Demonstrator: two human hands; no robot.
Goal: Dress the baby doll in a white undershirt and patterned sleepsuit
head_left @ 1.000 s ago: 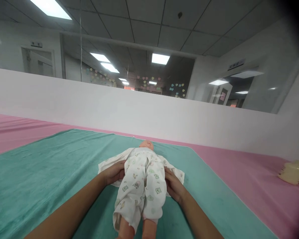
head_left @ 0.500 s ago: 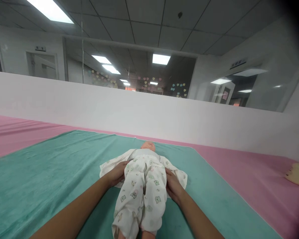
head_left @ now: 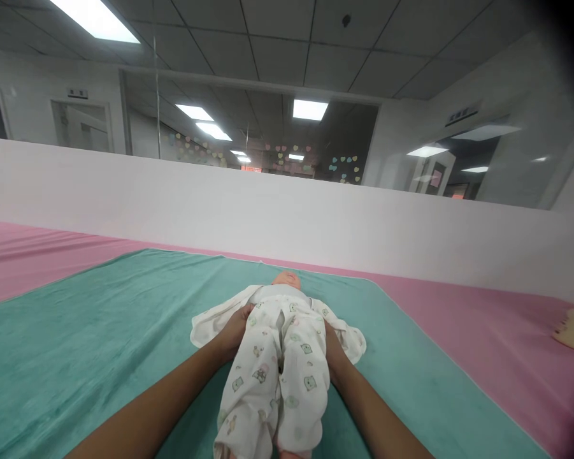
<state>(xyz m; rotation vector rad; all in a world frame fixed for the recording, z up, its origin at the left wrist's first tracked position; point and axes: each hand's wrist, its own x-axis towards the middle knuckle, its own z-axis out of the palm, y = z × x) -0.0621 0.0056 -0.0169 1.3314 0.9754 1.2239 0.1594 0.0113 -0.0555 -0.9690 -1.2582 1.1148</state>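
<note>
The baby doll (head_left: 287,279) lies on the teal sheet (head_left: 100,325), my left hand (head_left: 235,331) and right hand (head_left: 333,350) against its printed trousers (head_left: 258,363); I can't tell whether either grasps cloth. Best work both sides evenly.

Ceiling panel (head_left: 95,19) bright (glare in glass (head_left: 516,169)); picture's top right corner black.

Both arms reach forward, bare. Left hand (head_left: 236,330) and right hand (head_left: 335,347) stand apart, turned inward toward each other; fingertips hidden on both (degree of closure unreadable). Behind its grip, left forearm (head_left: 160,408) slants back and outward; right forearm (head_left: 377,411) mirrors it behind the other.
</note>
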